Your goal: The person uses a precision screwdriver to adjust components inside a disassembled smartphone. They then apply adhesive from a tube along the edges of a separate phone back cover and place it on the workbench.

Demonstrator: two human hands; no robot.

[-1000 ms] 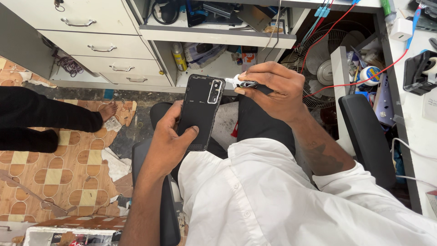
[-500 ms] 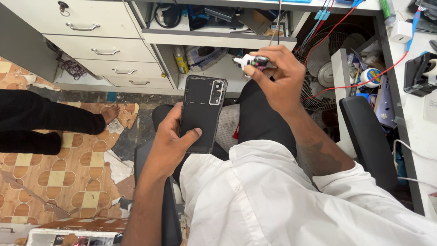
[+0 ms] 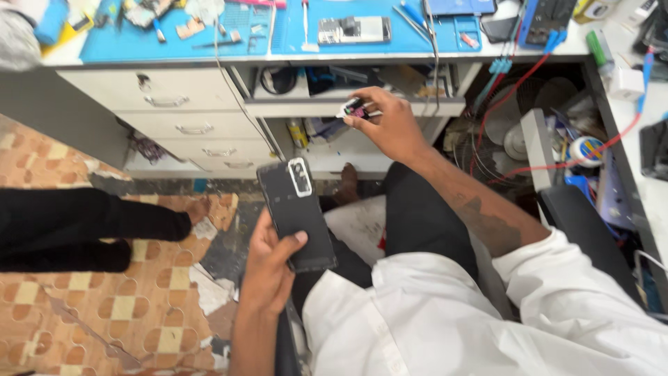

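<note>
My left hand (image 3: 270,268) grips a black smartphone (image 3: 297,214) back side up, its camera block toward the desk, held over my lap. My right hand (image 3: 390,124) is raised toward the open shelf (image 3: 348,106) under the blue work mat (image 3: 209,31) and pinches a small white and dark tube-like tool (image 3: 353,109) between fingertips. The two hands are apart, the tool well above the phone.
White drawers (image 3: 167,104) stand at left under the desk. Another person's black-clad legs (image 3: 76,226) stretch across the patterned floor at left. Red and blue cables (image 3: 515,90), a fan (image 3: 511,115) and clutter fill the recess at right. A dark chair arm (image 3: 584,237) is at my right.
My right hand lifted the small tool away from the phone up toward the shelf. The view tilted up, showing the blue mat on the desk. My left hand kept the phone.
</note>
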